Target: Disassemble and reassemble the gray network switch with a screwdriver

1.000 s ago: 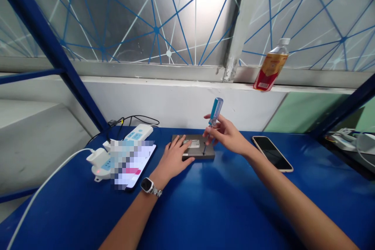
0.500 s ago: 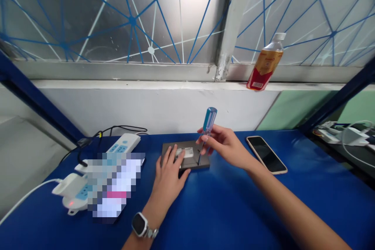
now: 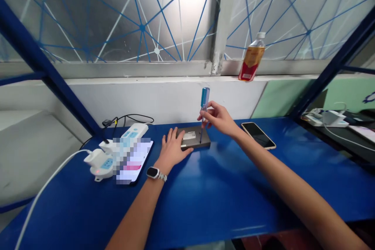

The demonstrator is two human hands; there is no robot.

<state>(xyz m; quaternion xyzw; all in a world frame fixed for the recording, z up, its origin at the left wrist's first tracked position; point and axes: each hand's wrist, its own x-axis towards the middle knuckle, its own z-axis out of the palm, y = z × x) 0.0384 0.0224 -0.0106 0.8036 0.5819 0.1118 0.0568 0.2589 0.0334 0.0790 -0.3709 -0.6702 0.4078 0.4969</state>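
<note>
A flat dark grey device (image 3: 202,140) with a white label lies on the blue table (image 3: 211,195) near the back wall. My left hand (image 3: 172,149) rests flat on its left part, fingers spread, a watch on the wrist. My right hand (image 3: 218,118) pinches the shaft of a screwdriver with a clear blue handle (image 3: 204,99). The screwdriver stands upright with its tip on the device's right side.
A white power strip (image 3: 117,148) with cables and a lit phone (image 3: 133,158) lie at the left. A dark phone (image 3: 258,135) lies to the right. A bottle of orange drink (image 3: 251,58) stands on the window ledge. Blue frame posts slant at both sides.
The view has shifted and pulled back. The screwdriver has gone from tilted to upright on the device. My left hand stays on the device.
</note>
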